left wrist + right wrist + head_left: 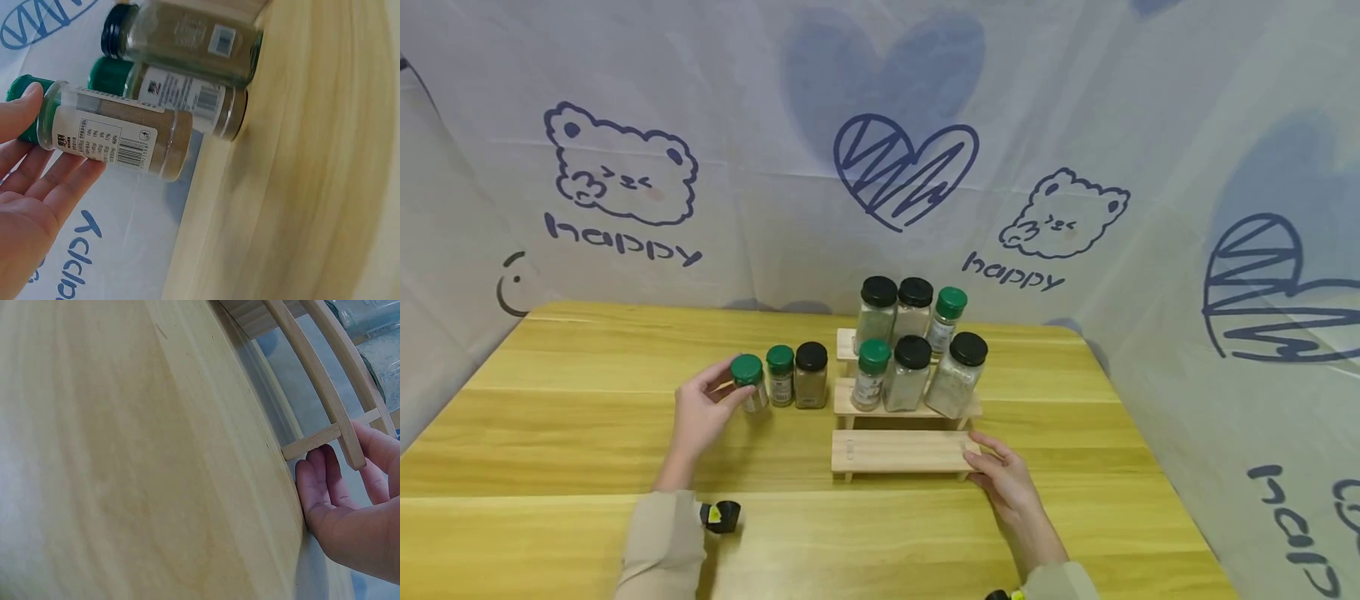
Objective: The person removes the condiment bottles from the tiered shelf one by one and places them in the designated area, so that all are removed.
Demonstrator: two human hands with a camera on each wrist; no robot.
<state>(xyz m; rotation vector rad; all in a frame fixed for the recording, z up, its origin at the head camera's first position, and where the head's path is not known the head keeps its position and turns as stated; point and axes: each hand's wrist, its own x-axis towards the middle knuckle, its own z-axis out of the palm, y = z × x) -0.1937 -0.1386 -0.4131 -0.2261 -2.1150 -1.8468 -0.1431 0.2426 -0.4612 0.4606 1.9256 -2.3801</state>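
Observation:
My left hand pinches a spice jar with a green cap near its top, thumb on one side and fingers on the other. Brown powder fills the jar, and its printed label faces the left wrist camera. Just right of it stand a second green-capped jar and a square black-capped jar. With my right hand I grip the right end of the lowest step of a wooden tiered rack. In the right wrist view, the fingers bend around the step's end beside its leg.
On the rack's middle step stand a green-capped jar and two black-capped jars. The top step bears two more black-capped jars and a green-capped one. A printed cloth hangs behind the wooden table.

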